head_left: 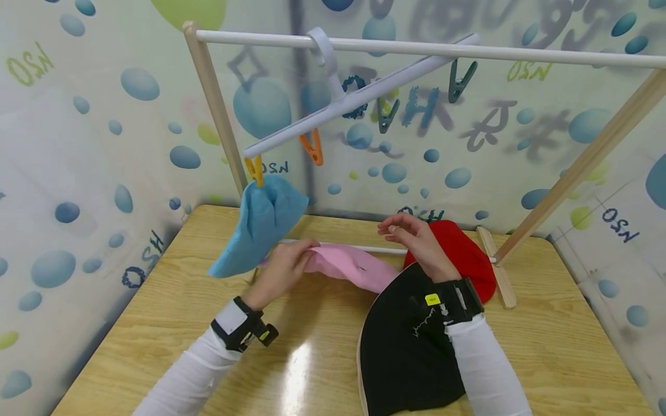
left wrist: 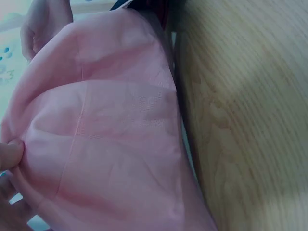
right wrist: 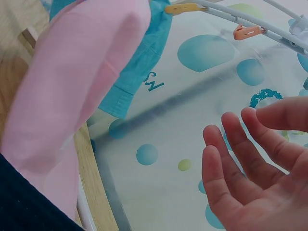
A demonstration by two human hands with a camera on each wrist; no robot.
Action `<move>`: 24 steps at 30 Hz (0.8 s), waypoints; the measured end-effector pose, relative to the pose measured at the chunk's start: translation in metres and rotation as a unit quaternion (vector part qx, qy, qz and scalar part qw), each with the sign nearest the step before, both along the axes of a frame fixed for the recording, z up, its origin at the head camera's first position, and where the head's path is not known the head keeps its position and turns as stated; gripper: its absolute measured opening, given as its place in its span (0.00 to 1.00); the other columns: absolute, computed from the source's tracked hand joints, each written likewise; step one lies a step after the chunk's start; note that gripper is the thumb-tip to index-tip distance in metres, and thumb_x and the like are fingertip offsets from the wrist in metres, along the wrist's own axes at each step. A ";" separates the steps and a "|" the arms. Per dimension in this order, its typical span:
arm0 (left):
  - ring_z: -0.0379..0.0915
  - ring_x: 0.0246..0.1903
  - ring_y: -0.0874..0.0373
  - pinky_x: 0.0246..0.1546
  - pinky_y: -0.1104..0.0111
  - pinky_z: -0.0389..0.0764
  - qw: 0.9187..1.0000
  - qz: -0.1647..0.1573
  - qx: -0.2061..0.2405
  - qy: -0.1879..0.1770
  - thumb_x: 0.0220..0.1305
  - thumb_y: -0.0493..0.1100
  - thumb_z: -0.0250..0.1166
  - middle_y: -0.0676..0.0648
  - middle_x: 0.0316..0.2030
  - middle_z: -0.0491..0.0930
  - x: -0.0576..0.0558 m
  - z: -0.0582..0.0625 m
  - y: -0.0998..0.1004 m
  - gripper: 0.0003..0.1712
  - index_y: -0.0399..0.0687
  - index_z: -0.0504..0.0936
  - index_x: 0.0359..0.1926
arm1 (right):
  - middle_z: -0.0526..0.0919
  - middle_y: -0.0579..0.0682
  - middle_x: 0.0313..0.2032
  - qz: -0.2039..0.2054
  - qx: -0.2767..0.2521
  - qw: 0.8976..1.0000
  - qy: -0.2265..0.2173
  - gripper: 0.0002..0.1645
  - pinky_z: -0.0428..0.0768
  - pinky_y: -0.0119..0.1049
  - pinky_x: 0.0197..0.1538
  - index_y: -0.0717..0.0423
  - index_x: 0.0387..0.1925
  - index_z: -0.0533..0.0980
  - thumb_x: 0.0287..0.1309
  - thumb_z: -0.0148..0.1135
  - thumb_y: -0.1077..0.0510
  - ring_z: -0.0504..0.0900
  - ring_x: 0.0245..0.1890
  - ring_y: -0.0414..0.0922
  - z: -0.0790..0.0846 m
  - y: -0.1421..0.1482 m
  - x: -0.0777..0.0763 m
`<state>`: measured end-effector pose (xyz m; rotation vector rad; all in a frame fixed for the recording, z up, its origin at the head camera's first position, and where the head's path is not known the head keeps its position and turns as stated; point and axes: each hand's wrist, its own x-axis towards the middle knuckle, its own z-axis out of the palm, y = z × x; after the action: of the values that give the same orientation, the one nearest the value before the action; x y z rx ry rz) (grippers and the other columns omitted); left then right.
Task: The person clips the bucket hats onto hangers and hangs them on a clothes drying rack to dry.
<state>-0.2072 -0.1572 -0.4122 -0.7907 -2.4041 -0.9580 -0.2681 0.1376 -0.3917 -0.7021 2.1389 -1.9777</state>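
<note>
My left hand (head_left: 283,268) pinches the edge of a pink cloth hat (head_left: 354,266), its thumb (left wrist: 10,155) pressed on the fabric in the left wrist view. My right hand (head_left: 422,241) is raised to the right of the pink hat, fingers loosely bent, holding nothing; the right wrist view shows its palm side. Beside the left hand, a blue cloth hat (head_left: 267,222) hangs from a yellow clip (head_left: 255,171) at the low left end of a tilted white hanger (head_left: 340,107). Below the right hand lie a black hat (head_left: 403,346) and a red hat (head_left: 463,254), partly hidden by that arm.
The hanger hooks over a white rail (head_left: 416,49) between wooden posts (head_left: 577,167). An orange clip (head_left: 313,148) and two dark green clips (head_left: 387,118) also hang from it. A lower white bar (head_left: 377,249) runs behind the pink hat on the wooden table (head_left: 171,323).
</note>
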 end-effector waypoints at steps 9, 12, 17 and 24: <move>0.77 0.30 0.53 0.32 0.60 0.79 0.998 0.029 0.051 -0.012 0.65 0.30 0.61 0.43 0.34 0.83 -0.004 0.017 -0.002 0.05 0.36 0.82 0.40 | 0.78 0.62 0.50 0.002 0.004 1.000 0.003 0.17 0.75 0.39 0.54 0.70 0.51 0.71 0.67 0.55 0.60 0.78 0.50 0.52 0.001 0.000 -0.001; 0.74 0.27 0.55 0.27 0.63 0.75 0.997 0.042 0.066 0.007 0.64 0.31 0.62 0.45 0.30 0.82 -0.006 0.022 -0.003 0.04 0.36 0.82 0.38 | 0.78 0.61 0.49 0.003 0.002 1.000 0.008 0.16 0.75 0.39 0.54 0.70 0.51 0.71 0.68 0.54 0.61 0.78 0.50 0.52 0.002 0.001 -0.002; 0.65 0.20 0.59 0.19 0.68 0.63 0.993 0.063 0.095 0.038 0.62 0.31 0.62 0.49 0.22 0.74 -0.010 0.027 -0.002 0.02 0.38 0.81 0.33 | 0.78 0.62 0.48 -0.002 -0.012 1.000 0.017 0.15 0.76 0.38 0.53 0.71 0.50 0.71 0.69 0.52 0.62 0.78 0.48 0.51 0.006 -0.001 -0.003; 0.63 0.20 0.59 0.20 0.69 0.61 0.986 0.103 0.130 0.004 0.64 0.35 0.61 0.52 0.19 0.69 -0.009 0.032 -0.004 0.04 0.42 0.80 0.31 | 0.79 0.57 0.47 -0.002 0.001 1.000 0.013 0.16 0.75 0.38 0.54 0.69 0.51 0.71 0.69 0.52 0.60 0.77 0.50 0.53 0.012 -0.005 -0.006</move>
<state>-0.2165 -0.1615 -0.3802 -0.4408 -2.2400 -1.1485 -0.2741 0.1330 -0.3795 -0.7291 2.1574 -1.9796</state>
